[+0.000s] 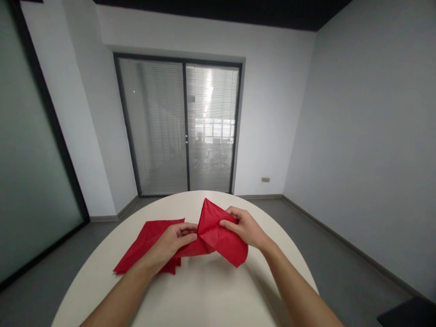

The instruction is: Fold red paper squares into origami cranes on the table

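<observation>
A red sheet (218, 229), creased and partly folded, is held up above the table between my two hands; it looks like thin paper or fabric. My left hand (177, 238) pinches its left part between thumb and fingers. On the other side my right hand (243, 225) grips the upper right part, thumb on the near face and fingers behind. One corner of the sheet points up, and a flap hangs down at the right. More red sheets (150, 236) lie on the table to the left, partly covered by my left hand and forearm.
The round cream table (218, 299) has its curved far edge just beyond the sheet. Behind it stand glass doors (185, 127) with blinds. A dark object (410, 313) shows at the lower right corner.
</observation>
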### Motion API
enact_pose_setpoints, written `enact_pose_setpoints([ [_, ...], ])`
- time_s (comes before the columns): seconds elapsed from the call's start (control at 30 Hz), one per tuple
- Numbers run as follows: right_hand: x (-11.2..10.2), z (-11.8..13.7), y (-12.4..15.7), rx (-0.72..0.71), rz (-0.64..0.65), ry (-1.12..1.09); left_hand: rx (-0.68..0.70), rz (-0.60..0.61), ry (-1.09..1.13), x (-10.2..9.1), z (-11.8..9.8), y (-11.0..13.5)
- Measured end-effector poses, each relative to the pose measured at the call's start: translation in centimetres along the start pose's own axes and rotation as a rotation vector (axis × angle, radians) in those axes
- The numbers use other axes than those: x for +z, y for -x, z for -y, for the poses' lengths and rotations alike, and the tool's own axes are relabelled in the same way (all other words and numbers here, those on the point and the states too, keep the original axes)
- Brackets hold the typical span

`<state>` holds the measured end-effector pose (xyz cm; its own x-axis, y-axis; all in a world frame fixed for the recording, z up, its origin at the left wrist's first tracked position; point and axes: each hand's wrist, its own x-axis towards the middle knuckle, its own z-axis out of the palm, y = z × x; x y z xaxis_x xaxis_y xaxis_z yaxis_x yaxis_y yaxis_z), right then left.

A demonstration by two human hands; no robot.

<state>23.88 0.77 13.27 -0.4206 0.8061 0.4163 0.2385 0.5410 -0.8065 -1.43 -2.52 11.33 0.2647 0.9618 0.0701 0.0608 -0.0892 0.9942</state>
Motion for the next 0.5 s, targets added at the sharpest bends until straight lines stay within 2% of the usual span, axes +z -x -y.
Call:
enact_pose_setpoints([
  [0.1,0.0,-0.1,0.1,0.011,0.001,-0.016,0.043,-0.089,-0.052,-0.1,0.3,-0.1],
  [0.3,0.0,-0.2,0.1,0.017,-0.008,-0.048,0.109,-0.185,-0.175,-0.4,0.7,-0.2],
  [0.5,-0.1,0.2,0.0,0.009,0.004,-0.063,0.149,-0.155,-0.168,-0.6,1.3,0.0],
])
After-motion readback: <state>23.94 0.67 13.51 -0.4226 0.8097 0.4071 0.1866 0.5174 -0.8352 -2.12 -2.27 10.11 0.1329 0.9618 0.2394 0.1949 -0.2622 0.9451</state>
